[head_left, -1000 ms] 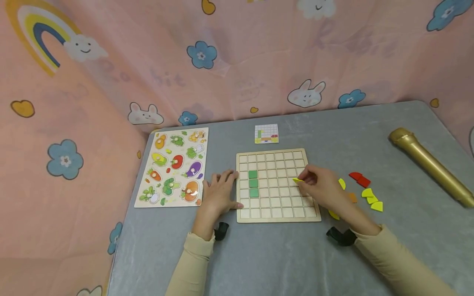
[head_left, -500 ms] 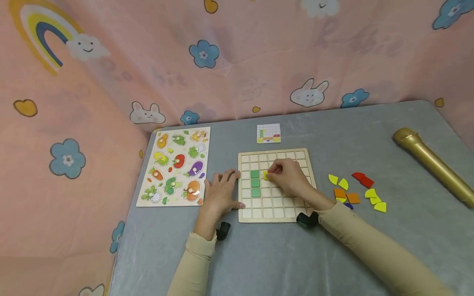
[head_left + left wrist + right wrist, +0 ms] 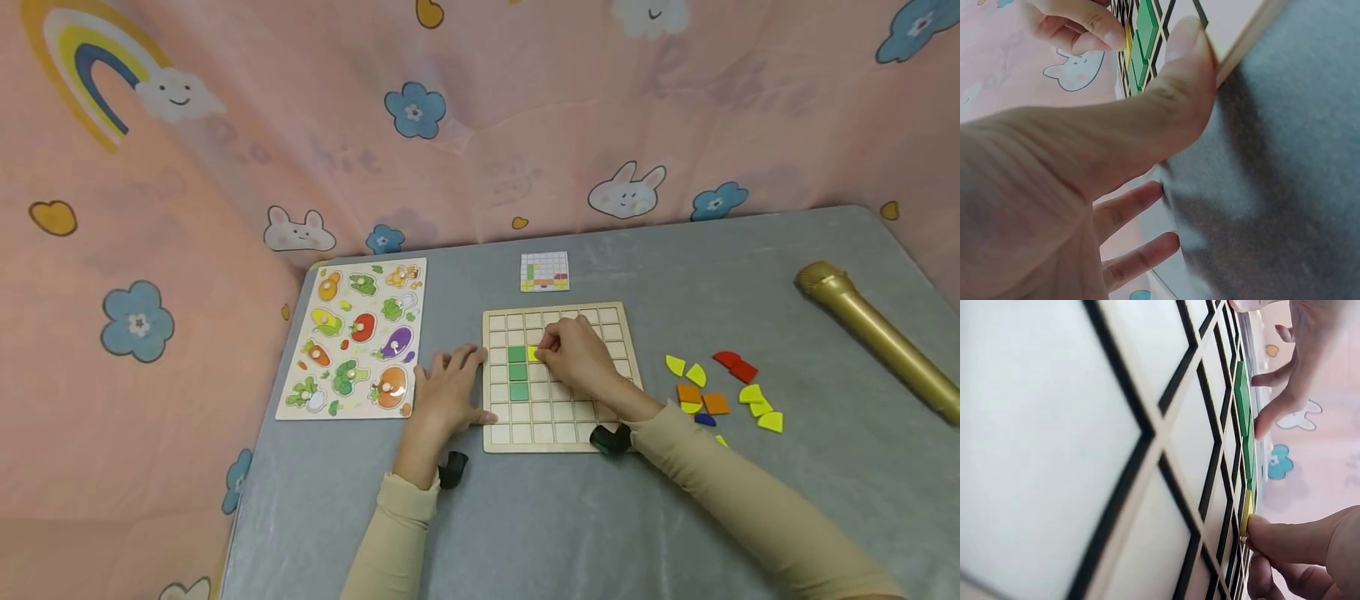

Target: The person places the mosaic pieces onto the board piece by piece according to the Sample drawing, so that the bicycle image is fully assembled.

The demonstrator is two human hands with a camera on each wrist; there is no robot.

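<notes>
With the grip of the right hand (image 3: 579, 360) pinching the yellow piece (image 3: 532, 353) just beside the farthest green tile (image 3: 517, 354) on the board (image 3: 541, 411), and the left hand (image 3: 447, 390) spread at the board's edge, we judge that a tilted release could leave the piece crooked.

Backdrop: pink printed cloth (image 3: 517, 92), turning a corner at left beyond the grey counter (image 3: 525, 517) | Prints: rainbow (image 3: 87, 52), smiling cloud (image 3: 177, 95), blue flowers (image 3: 137, 323), rabbit faces (image 3: 626, 195), yellow hearts (image 3: 52, 218) | Faint marks (image 3: 345, 157), seemingly lettering, too blurred to read | Counter: mottled surface, far right corner rounded | Light: soft, fairly even, shadows gentle
</notes>
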